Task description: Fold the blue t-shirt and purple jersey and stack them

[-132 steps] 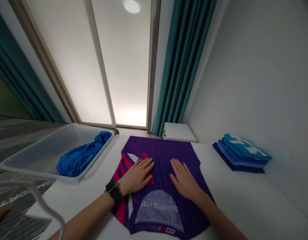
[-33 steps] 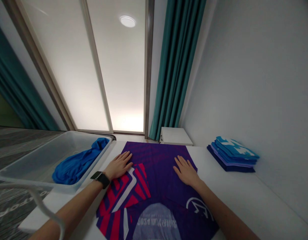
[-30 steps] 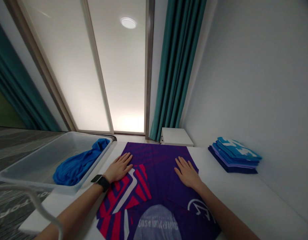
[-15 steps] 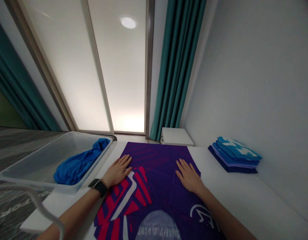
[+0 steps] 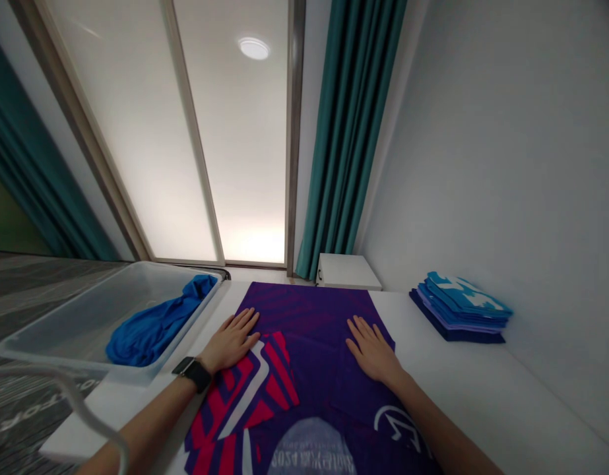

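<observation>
A person's left hand [image 5: 229, 342], a black-strapped smartwatch [image 5: 192, 373] on its wrist, and right hand [image 5: 372, 353] lay flat and open, well apart, pressing on a purple jersey [image 5: 309, 315] with pink-striped panels, neither one gripping the fabric. The jersey was spread across the middle of a white table [image 5: 462, 376], a pink-and-purple section folded over near the left hand. To the left, a clear plastic bin [image 5: 51, 330] held a crumpled blue garment [image 5: 150, 328]. To the right, a neat stack of folded blue jerseys [image 5: 460, 310] sat near the wall. A white cabinet [image 5: 348, 272] stood beyond the table's far edge, beside a teal curtain [image 5: 348, 132] and a frosted glass panel [image 5: 245, 145]. A white cable [image 5: 69, 396] curved across the lower left of the view.
</observation>
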